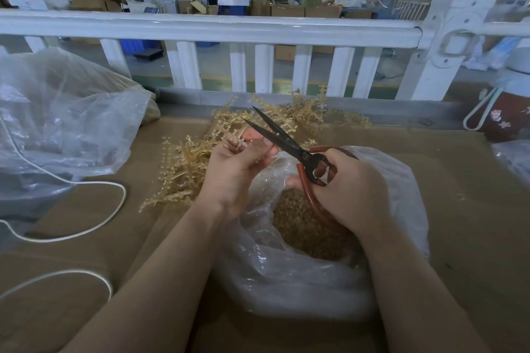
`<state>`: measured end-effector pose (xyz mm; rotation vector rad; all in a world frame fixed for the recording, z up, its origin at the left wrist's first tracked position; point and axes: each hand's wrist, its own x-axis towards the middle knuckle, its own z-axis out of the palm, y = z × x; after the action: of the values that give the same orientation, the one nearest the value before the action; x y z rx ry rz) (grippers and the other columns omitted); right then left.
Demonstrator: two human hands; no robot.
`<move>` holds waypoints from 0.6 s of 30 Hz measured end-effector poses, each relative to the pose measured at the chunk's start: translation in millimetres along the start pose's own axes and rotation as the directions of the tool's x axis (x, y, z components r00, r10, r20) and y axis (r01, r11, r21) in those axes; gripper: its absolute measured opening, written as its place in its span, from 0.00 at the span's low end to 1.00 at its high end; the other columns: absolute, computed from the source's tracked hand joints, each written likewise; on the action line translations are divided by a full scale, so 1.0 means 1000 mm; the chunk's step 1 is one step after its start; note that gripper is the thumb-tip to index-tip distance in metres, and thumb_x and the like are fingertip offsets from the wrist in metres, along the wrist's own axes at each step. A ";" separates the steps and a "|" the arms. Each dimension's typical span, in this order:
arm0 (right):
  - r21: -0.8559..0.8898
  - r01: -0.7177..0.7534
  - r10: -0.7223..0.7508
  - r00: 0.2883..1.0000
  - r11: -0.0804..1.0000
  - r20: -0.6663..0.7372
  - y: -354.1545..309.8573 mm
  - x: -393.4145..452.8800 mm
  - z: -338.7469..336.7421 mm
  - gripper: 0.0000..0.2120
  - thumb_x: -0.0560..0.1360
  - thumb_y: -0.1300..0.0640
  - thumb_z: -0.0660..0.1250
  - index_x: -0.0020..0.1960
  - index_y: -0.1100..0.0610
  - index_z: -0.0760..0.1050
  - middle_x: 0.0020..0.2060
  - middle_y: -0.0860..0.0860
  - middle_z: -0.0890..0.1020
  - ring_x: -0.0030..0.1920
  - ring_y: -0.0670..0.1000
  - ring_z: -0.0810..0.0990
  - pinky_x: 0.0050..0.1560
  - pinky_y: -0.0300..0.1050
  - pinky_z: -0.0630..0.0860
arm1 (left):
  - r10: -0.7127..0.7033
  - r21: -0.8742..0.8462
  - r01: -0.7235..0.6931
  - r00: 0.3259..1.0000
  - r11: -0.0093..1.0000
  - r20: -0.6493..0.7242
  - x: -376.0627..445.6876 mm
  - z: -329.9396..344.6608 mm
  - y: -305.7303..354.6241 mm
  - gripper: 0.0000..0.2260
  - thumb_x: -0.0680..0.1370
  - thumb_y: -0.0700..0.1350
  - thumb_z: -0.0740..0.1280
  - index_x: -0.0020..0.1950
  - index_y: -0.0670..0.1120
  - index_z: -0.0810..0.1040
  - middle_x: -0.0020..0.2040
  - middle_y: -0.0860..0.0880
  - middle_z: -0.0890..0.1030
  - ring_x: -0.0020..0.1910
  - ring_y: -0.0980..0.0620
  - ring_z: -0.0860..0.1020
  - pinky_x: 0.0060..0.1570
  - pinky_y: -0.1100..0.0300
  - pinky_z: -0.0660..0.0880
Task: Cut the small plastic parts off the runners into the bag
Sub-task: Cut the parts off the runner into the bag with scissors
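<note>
A brown cardboard-covered table [473, 209] is set against a white railing [200, 27]. Amber runners [183, 169] are pinched in the left hand [238, 163]; black scissors [282, 137], blades parted, are gripped by the right hand [350, 189] over the crinkled clear bag [286, 272].

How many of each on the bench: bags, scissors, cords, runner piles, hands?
Clear plastic bags: 2, one under the hands, one at far left
Scissors: 1, blades apart, in the right hand
White cord: 1
Runner pile: 1, too tangled to count runners
Hands: 2, the left hand holds a runner
Total: 7
</note>
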<state>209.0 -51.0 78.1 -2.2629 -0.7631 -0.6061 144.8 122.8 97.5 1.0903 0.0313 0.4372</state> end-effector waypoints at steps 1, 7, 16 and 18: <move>0.004 -0.003 0.003 1.000 1.000 0.000 0.000 0.000 0.000 0.28 0.66 0.22 0.62 0.44 0.46 0.79 0.30 0.33 0.70 0.32 0.35 0.70 0.34 0.28 0.66 | -0.007 -0.004 0.007 1.000 1.000 -0.003 0.000 0.000 0.000 0.05 0.71 0.39 0.71 0.45 0.41 0.79 0.40 0.46 0.82 0.40 0.54 0.81 0.46 0.63 0.78; -0.023 -0.014 0.014 1.000 1.000 0.009 0.000 0.001 0.001 0.26 0.66 0.22 0.60 0.44 0.44 0.77 0.32 0.32 0.69 0.33 0.35 0.70 0.35 0.29 0.66 | -0.056 -0.008 0.056 0.998 0.998 0.002 0.001 -0.002 0.001 0.03 0.71 0.38 0.71 0.43 0.43 0.78 0.38 0.48 0.81 0.39 0.55 0.81 0.47 0.63 0.78; -0.075 -0.001 0.005 0.998 0.997 0.055 0.003 0.000 -0.001 0.23 0.68 0.26 0.67 0.45 0.45 0.74 0.37 0.38 0.76 0.37 0.39 0.74 0.35 0.31 0.68 | -0.038 0.086 0.034 0.999 0.996 0.039 0.001 -0.004 -0.001 0.01 0.69 0.40 0.72 0.39 0.45 0.81 0.36 0.47 0.80 0.39 0.53 0.78 0.47 0.61 0.75; -0.086 -0.001 0.006 0.998 0.996 0.059 0.003 0.000 0.000 0.23 0.68 0.27 0.69 0.44 0.46 0.74 0.37 0.38 0.76 0.37 0.39 0.74 0.34 0.31 0.68 | -0.031 0.091 0.028 0.999 0.995 0.028 0.001 -0.004 -0.002 0.02 0.70 0.39 0.71 0.41 0.43 0.81 0.37 0.46 0.80 0.39 0.53 0.78 0.45 0.62 0.76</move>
<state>211.3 -53.2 76.9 -2.3697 -0.7754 -0.5826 145.4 126.1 93.7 1.1843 0.0411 0.3963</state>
